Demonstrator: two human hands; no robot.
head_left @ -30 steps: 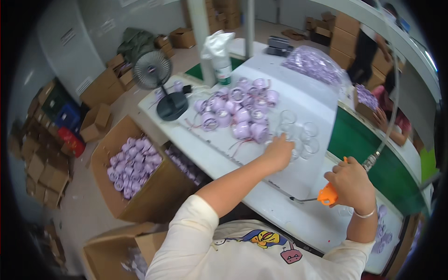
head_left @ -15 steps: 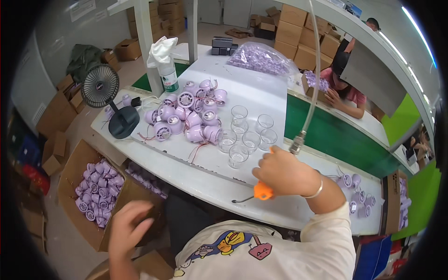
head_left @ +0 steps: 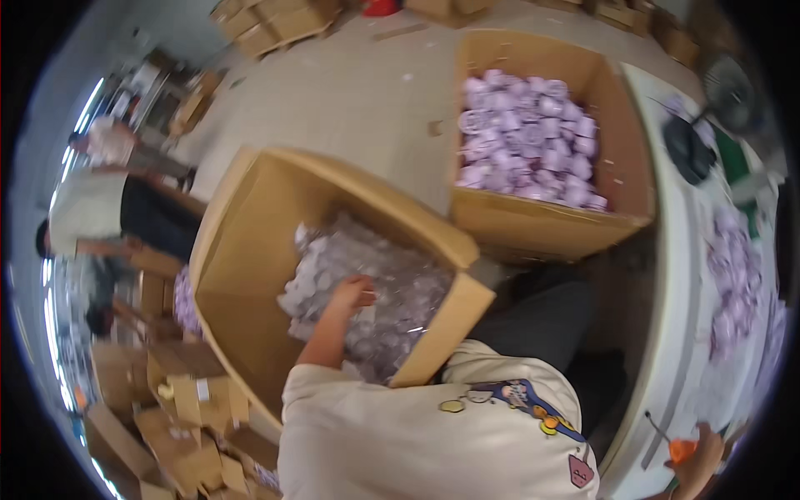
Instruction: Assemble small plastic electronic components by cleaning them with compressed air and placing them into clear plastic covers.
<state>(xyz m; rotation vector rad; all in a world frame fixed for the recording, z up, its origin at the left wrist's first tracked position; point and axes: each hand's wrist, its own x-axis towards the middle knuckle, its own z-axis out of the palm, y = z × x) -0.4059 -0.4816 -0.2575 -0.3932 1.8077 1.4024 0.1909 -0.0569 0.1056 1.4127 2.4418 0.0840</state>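
My left hand [head_left: 357, 292] reaches down into a deep cardboard box [head_left: 237, 242], over a heap of clear plastic cups [head_left: 387, 292]. Its fingers are blurred and bent toward the cups, so whether one is in them does not show. Off to the right, by the worktable [head_left: 679, 333], my right hand [head_left: 705, 463] is closed round an orange air blow gun [head_left: 682, 451]. The gun's thin dark nozzle points away over the tabletop.
A second cardboard box [head_left: 542, 221] full of lilac motor housings [head_left: 533, 137] stands beyond. Lilac housings [head_left: 733, 283] and a black fan [head_left: 690, 148] are on the worktable. Flattened and opened cartons [head_left: 196, 425] pile up at left, near other people [head_left: 96, 204].
The view has swung left from the worktable to the boxes on the floor. My left hand has gone into the box of clear cups; my right still holds the air blow gun.
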